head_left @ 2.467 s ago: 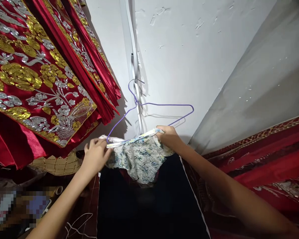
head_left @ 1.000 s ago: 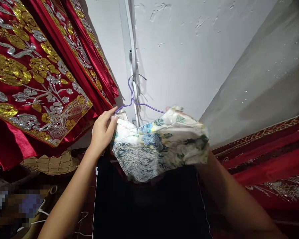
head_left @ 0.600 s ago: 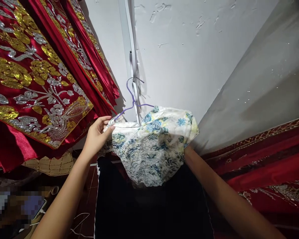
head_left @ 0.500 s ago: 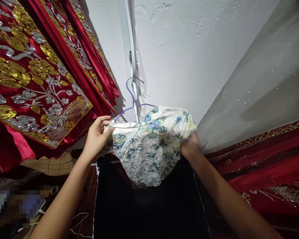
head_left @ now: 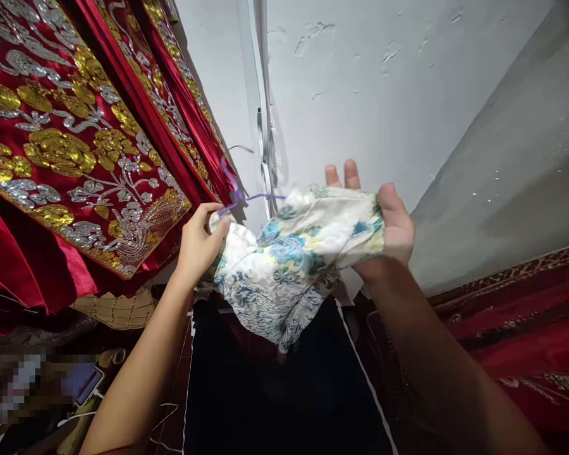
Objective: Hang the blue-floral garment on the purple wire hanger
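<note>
A white top with blue, green and yellow flowers (head_left: 287, 259) hangs in front of me on a purple wire hanger (head_left: 239, 194). My left hand (head_left: 203, 243) pinches the top and hanger at the left shoulder, thumb in front. On the other side, the sleeve lies across my right hand (head_left: 396, 234). Its fingertips stick up past the cloth, spread apart, and the thumb stands free at the sleeve's end; the palm is partly hidden. Black cloth with white edging (head_left: 279, 404) spreads below; whether it is joined to the top I cannot tell.
Red garments with gold and silver sequin embroidery (head_left: 118, 164) hang at left. A white wall (head_left: 351, 114) with a vertical strip stands behind. Red cloth (head_left: 526, 322) lies at right. At lower left are a phone (head_left: 88, 385) and a white cable (head_left: 165, 414).
My right hand has risen and spread its fingers behind the sleeve, lifting it out sideways. The hanger's hook has tilted left. My left hand keeps its pinch, slightly higher and further right.
</note>
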Demonstrator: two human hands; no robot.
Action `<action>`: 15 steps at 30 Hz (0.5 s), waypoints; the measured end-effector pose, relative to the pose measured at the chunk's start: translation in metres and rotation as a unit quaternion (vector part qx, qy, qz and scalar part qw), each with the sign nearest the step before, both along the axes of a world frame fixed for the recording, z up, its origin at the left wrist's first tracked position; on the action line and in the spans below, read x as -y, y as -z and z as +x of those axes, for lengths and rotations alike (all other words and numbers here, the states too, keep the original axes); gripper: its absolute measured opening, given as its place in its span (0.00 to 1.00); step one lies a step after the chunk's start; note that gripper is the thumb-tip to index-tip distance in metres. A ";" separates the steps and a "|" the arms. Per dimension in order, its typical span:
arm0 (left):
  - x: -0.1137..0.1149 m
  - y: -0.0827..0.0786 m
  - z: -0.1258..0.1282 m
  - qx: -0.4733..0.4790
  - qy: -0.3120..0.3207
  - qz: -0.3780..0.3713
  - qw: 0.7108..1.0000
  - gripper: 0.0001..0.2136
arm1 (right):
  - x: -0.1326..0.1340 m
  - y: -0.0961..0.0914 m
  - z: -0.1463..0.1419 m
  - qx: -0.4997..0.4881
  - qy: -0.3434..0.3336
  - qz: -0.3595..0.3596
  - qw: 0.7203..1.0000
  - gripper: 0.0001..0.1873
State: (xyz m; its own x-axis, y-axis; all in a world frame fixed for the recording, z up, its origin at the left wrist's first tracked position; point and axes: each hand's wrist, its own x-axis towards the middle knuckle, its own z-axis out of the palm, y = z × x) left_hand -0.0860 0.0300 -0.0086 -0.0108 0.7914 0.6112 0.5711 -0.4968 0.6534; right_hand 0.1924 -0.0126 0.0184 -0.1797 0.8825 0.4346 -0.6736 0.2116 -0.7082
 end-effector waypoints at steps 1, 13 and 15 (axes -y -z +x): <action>-0.002 0.002 -0.004 -0.016 -0.005 -0.010 1.000 0.12 | 0.005 0.001 -0.007 0.002 -0.050 0.010 0.999 0.22; 0.020 0.044 0.015 0.347 0.140 -0.012 0.927 0.28 | 0.004 0.077 -0.026 0.503 -0.001 0.131 0.854 0.32; 0.033 0.032 0.035 0.442 0.211 -0.085 0.867 0.29 | 0.004 0.094 -0.030 0.569 0.145 0.214 0.781 0.43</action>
